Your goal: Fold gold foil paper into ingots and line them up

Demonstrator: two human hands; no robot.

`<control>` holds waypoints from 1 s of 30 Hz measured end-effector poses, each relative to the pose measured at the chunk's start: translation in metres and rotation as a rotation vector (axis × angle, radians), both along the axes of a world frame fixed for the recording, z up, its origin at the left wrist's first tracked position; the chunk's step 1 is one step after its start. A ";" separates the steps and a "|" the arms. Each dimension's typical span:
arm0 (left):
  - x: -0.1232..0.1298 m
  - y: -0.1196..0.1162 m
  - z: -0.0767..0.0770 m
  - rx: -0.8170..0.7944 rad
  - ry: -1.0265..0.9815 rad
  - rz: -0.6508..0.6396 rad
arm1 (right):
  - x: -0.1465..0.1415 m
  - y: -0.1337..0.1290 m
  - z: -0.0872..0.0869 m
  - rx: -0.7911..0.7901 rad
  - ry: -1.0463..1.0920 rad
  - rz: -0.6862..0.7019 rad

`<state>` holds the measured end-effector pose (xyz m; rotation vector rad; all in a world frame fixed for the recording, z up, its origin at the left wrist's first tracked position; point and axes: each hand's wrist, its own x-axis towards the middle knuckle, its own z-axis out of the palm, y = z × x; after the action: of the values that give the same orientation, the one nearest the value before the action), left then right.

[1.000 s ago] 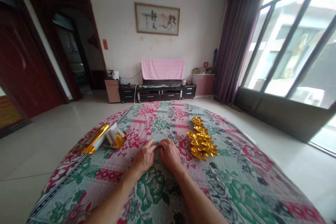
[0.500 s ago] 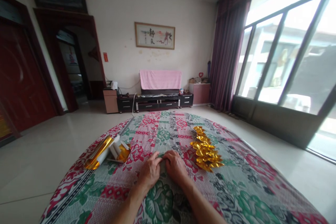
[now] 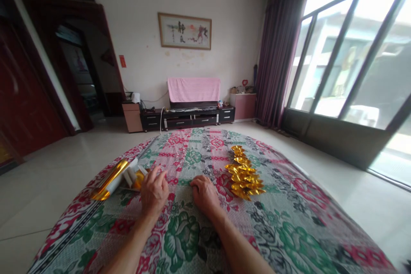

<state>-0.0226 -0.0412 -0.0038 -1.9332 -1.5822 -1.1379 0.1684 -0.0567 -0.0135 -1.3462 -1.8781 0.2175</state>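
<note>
Well, left hand (image 3: 154,190) borders gold foil (image 3: 139,180), fingers released; amid roomier cloth (image 3: 181,197), right hand (image 3: 205,195) curls, grip unclear.

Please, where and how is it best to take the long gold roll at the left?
Probably by its middle, from above: the gold roll lies slanted, long and narrow, so fingers could close across it. White pieces crowd its right side.

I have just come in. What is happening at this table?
A person has both bare hands over the flowered cloth. The left hand is open beside the gold and white rolls. The right hand is on the cloth, fingers curled; whether it holds anything is unclear. Right of it stands a row of shaped gold pieces.
</note>
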 end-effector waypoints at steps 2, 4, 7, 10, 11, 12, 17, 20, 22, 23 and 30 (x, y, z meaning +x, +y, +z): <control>-0.002 -0.001 0.004 0.013 0.015 0.041 | 0.000 0.000 0.000 -0.001 -0.003 -0.003; -0.004 -0.001 0.004 0.019 0.017 0.083 | 0.000 0.000 0.000 0.001 -0.004 0.003; -0.009 0.003 -0.003 0.000 0.014 0.131 | 0.000 0.000 0.001 0.002 -0.007 0.003; -0.014 0.009 -0.013 -0.047 0.017 0.151 | 0.000 -0.001 0.003 -0.014 -0.014 -0.001; -0.015 0.010 -0.015 -0.054 0.022 0.159 | 0.000 -0.001 0.004 -0.016 -0.015 -0.001; -0.016 0.011 -0.016 -0.057 0.030 0.162 | 0.000 -0.001 0.004 -0.016 -0.016 0.000; -0.014 0.008 -0.014 -0.022 0.016 0.142 | 0.000 0.000 0.004 -0.017 -0.020 0.001; -0.013 0.007 -0.013 -0.012 -0.003 0.131 | 0.000 0.000 0.004 -0.015 -0.015 0.002; -0.013 0.008 -0.014 -0.016 0.007 0.114 | 0.000 0.000 0.004 -0.009 -0.010 0.006; -0.013 0.009 -0.015 -0.020 0.015 0.105 | 0.000 0.001 0.003 -0.008 -0.009 0.007; -0.013 0.013 -0.021 -0.068 0.055 0.070 | 0.000 0.001 0.001 -0.004 -0.019 0.013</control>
<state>-0.0354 -0.0280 -0.0249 -1.9180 -1.6654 -1.0064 0.1682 -0.0553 -0.0122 -1.3436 -1.9033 0.2165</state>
